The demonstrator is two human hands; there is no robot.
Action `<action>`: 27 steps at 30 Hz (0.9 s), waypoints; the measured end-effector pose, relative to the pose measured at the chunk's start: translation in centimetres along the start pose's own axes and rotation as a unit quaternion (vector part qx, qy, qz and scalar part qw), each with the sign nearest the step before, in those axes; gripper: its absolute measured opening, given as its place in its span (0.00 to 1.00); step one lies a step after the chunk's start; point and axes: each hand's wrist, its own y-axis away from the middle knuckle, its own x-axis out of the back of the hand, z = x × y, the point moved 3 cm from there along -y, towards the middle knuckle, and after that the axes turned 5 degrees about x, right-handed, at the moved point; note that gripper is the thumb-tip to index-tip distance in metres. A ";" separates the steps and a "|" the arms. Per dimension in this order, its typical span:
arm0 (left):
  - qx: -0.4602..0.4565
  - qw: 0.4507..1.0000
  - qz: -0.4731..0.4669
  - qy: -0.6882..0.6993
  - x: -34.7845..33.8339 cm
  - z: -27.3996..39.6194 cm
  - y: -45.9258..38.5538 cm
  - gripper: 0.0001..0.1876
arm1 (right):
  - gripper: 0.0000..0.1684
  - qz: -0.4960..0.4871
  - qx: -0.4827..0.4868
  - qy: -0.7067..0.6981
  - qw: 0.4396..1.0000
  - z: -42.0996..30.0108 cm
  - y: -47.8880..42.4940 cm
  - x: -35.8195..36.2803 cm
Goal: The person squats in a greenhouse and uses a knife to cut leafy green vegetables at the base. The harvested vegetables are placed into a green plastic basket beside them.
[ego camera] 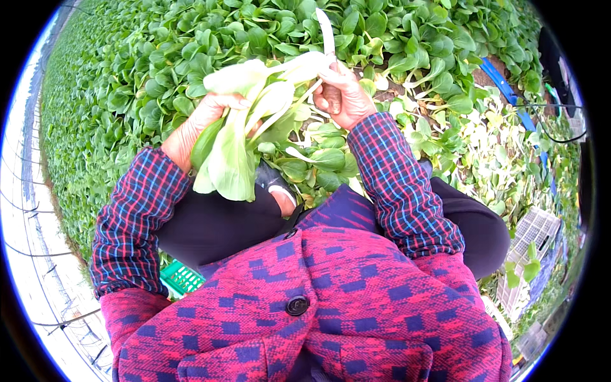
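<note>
My left hand (222, 106) grips a head of pak choi (232, 160) by its leaves, with the pale stems pointing up and to the right. My right hand (347, 93) is closed around the handle of a knife (326, 33), whose light, slightly curved blade points away from me. The fingers of that hand also touch the outer stalks at the base of the pak choi. Part of the knife handle is hidden in my palm. Below the hands, loose green leaves (327, 160) lie on the ground between my knees.
Dense growing pak choi (157, 62) fills the bed ahead and to the left. Trimmed leaves (482, 148) cover the ground at right, near a blue strap (499, 79). A pale plastic crate (532, 234) lies right; a green crate (184, 278) shows beside my left thigh.
</note>
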 end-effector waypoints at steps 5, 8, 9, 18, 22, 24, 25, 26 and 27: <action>-0.075 0.993 0.081 0.034 -0.7 -2.5 4.0 0.24 | 0.13 0.102 0.042 0.131 0.985 -0.5 1.0 -2.5; -0.151 0.971 0.184 0.037 1.4 -2.7 6.5 0.23 | 0.13 0.161 0.071 0.235 0.956 -1.5 2.2 -3.3; -0.176 0.960 0.215 0.046 2.2 -2.7 7.2 0.23 | 0.13 0.163 0.075 0.260 0.949 -1.6 2.4 -3.1; -0.227 0.971 0.081 0.009 0.2 -2.2 4.0 0.19 | 0.14 0.124 0.021 0.334 0.934 0.3 3.3 -4.8; -0.191 0.980 0.054 -0.010 -1.6 -2.9 1.9 0.16 | 0.13 0.138 0.018 0.294 0.945 0.8 3.5 -5.7; -0.184 0.981 0.052 -0.036 -1.9 -3.0 1.5 0.15 | 0.13 0.143 0.019 0.288 0.947 0.9 3.5 -5.6; -0.187 0.980 0.054 -0.045 -1.9 -3.0 1.4 0.16 | 0.13 0.144 0.018 0.286 0.947 1.0 3.4 -5.5; -0.191 0.979 0.056 -0.055 -1.9 -3.1 1.3 0.17 | 0.13 0.144 0.018 0.283 0.948 1.0 3.3 -5.5; -0.168 0.984 0.049 -0.039 -1.9 -3.2 1.0 0.17 | 0.13 0.146 0.017 0.285 0.947 1.1 3.3 -5.4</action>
